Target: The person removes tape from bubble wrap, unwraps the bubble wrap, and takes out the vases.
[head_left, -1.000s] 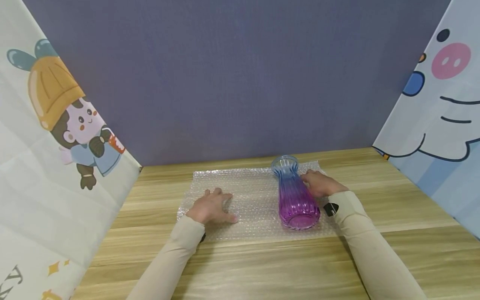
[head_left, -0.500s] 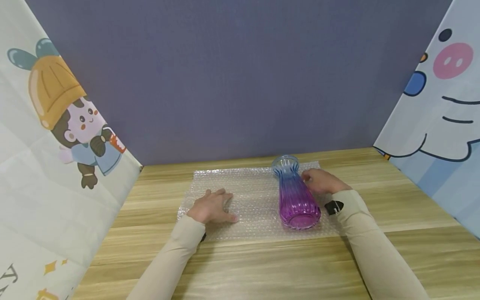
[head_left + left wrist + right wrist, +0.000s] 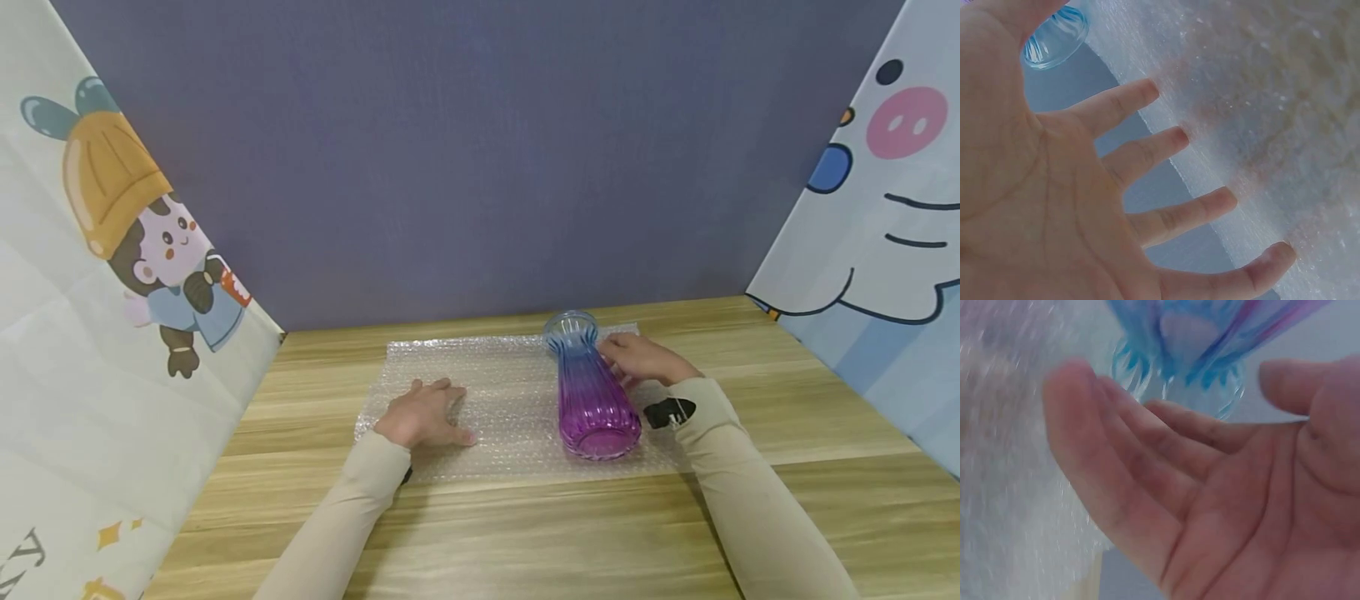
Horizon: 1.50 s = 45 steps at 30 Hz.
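Observation:
A ribbed glass vase (image 3: 592, 392), blue at the mouth and purple toward the base, lies on its side on a sheet of bubble wrap (image 3: 510, 417). Its mouth points to the back and its base faces me. My left hand (image 3: 423, 414) rests on the wrap's left part with fingers spread; in the left wrist view its fingertips touch the wrap. Beside the vase's right flank is my right hand (image 3: 643, 360), its fingers loosely bent. The right wrist view shows these fingers (image 3: 1129, 431) near the blue neck, thumb apart; contact with the glass cannot be told.
The wrap lies on a wood-grain table (image 3: 525, 533). A dark blue-grey panel (image 3: 480, 167) rises along the back edge. Cartoon-printed panels stand at the left (image 3: 90, 350) and right (image 3: 892, 242).
The right hand has shifted slightly beside the vase, with its wrist moving a little right and its fingers loosening. Vase, bubble wrap and left hand keep their places.

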Tool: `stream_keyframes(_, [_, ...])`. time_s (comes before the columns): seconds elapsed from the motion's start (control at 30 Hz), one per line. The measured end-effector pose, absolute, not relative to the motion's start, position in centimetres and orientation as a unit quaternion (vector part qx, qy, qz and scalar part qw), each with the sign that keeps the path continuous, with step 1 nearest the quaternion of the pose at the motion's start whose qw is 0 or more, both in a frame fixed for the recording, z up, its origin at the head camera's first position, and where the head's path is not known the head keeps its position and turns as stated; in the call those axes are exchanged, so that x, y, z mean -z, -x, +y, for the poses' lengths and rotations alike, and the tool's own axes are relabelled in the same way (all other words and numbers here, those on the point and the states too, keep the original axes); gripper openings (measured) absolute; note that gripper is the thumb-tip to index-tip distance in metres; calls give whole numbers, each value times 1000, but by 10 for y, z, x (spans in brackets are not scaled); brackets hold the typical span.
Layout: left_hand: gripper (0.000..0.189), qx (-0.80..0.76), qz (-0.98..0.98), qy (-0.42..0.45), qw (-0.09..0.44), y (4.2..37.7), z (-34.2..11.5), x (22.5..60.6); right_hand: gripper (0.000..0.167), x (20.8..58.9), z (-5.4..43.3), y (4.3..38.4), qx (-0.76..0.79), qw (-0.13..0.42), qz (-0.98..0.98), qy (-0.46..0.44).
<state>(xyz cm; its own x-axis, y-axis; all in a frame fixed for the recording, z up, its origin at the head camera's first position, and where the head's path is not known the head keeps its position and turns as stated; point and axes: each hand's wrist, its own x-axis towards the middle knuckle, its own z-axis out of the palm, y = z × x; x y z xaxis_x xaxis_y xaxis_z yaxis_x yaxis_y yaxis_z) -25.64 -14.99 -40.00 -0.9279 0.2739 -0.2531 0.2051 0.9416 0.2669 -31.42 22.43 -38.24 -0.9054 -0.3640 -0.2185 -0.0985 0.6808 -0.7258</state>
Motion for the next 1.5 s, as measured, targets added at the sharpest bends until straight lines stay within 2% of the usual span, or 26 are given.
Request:
stream_keyframes(0.17, [90, -115, 975, -123, 143, 256, -150, 400, 82, 380, 222, 312, 401, 230, 880, 108])
stream_keyframes(0.43, [90, -116, 975, -121, 144, 256, -150, 400, 91, 381, 221, 310, 425, 291, 852, 92])
stream_keyframes(0.97, [90, -114, 976, -122, 143, 258, -150, 401, 96, 387, 216, 312, 450, 313, 831, 92])
stream_keyframes(1.5, [90, -121, 975, -123, 143, 257, -149, 403, 97, 387, 210, 310, 448, 294, 840, 88])
